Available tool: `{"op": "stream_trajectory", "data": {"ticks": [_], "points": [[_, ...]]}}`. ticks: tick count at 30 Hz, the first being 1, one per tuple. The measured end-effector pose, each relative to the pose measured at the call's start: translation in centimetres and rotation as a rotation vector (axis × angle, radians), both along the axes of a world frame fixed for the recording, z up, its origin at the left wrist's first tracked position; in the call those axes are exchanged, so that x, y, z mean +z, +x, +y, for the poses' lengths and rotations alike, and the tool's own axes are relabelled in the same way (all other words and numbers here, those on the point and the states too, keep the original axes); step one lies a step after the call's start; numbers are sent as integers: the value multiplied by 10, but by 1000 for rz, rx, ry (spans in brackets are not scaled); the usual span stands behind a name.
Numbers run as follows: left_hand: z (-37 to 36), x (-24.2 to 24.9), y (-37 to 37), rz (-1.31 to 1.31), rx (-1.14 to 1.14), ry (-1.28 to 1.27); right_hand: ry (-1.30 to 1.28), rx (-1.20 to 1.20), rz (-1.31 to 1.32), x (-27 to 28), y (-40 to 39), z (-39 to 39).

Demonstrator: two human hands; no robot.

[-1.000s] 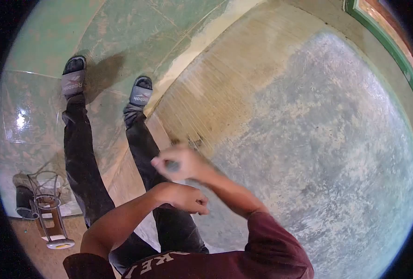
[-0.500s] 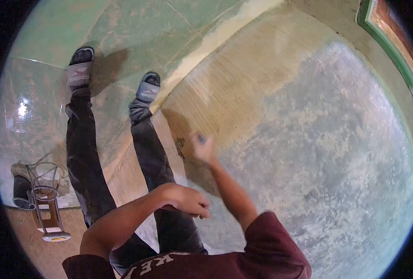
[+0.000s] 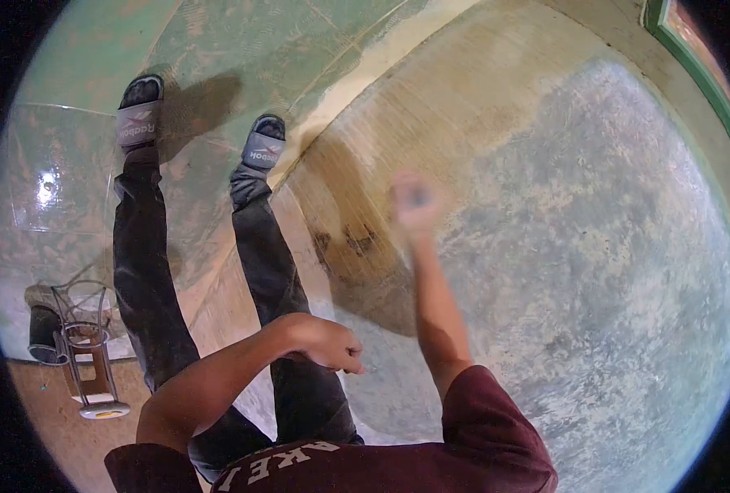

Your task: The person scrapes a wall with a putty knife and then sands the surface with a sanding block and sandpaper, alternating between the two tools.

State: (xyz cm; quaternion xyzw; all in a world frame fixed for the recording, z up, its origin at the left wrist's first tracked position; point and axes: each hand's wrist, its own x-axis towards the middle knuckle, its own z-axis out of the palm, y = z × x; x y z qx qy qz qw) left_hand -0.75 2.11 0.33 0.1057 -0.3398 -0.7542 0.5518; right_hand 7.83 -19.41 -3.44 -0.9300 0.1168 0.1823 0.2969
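My right hand [image 3: 417, 205] is raised over a large mottled surface, blurred by motion. Its fingers are closed around a small dark thing [image 3: 418, 196], too smeared to name. Beneath and beside it spreads a brownish, streaked patch [image 3: 463, 99], with dark smudges [image 3: 357, 240] near the hand's shadow. Grey, flaky-looking surface [image 3: 578, 271] covers the area to the right. My left hand [image 3: 332, 345] hangs bent at the wrist above my thigh, its fingers curled in, with nothing visible in them.
My feet in grey sandals [image 3: 265, 148] are on the green floor [image 3: 242, 41], beside a pale band [image 3: 365, 74]. A metal-framed stand [image 3: 90, 353] and a dark cylinder [image 3: 46, 335] are at the lower left. A green frame [image 3: 702, 82] edges the upper right.
My right hand has moved up and to the right across the surface, uncovering more dark smudges. My left hand stays nearly in place, its fingers curled.
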Motion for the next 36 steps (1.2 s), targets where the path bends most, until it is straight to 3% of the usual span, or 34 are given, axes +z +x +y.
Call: {"op": "stream_trajectory", "data": {"ticks": [1, 2, 3, 4, 6, 8, 10, 12, 13, 17, 19, 21, 23, 24, 25, 26, 27, 28, 29, 31, 35, 36], "points": [[1, 1, 4, -70, -30, 0, -197, -144, 602, -14, -57, -19], [1, 0, 2, -81, -26, -1, -239, -395, 532, -36, -138, -29], [3, -3, -3, -62, 0, -12, -362, -334, 887, -26, -161, -17], [4, -6, -6, -38, 22, -26, -121, -370, 981, 2, -143, 20], [12, -10, 10, 16, 107, -24, -43, -163, 714, 4, -184, 47], [10, -10, 12, 88, 180, -41, 19, -95, 740, 13, -173, 69], [1, -12, 10, 107, 398, -16, 60, -21, 751, 20, -152, 83], [0, -11, 7, 128, 408, 56, 45, 139, 101, 18, -136, 90], [-1, -10, 9, 152, 412, 141, 35, 140, 97, 21, -139, 84], [-2, -8, 21, 173, 536, 198, -87, -130, 176, 36, -141, 68], [-2, -10, 23, 198, 572, 229, 27, -757, 570, 50, -135, 60], [-5, -17, 16, 338, 547, 219, -38, -680, 568, 77, -112, 54], [-7, -22, 17, 225, 623, 239, -40, -712, 423, 89, -112, 41], [-8, -19, 20, -24, 849, 454, -227, -415, 313, 99, -111, 31], [-11, -17, 22, -284, 1066, 671, -235, -413, 314, 110, -100, 33], [-17, -19, 24, -275, 1069, 670, -64, -652, 347, 124, -85, 42], [-23, -22, 25, -465, 1168, 739, 113, -890, 379, 136, -73, 48], [-29, -24, 27, -663, 1260, 803, 145, -869, 420, 146, -68, 50], [-35, -24, 29, -661, 1263, 803, 143, -867, 420, 154, -66, 54], [-48, -24, 32, -991, 1298, 734, 178, -899, 365, 164, -66, 66], [-87, -6, 33, -1019, 1294, 743, 153, -882, 347, 179, -54, 82], [-99, 4, 35, -1036, 1276, 772, 163, -987, 291, 179, -49, 85]]}}
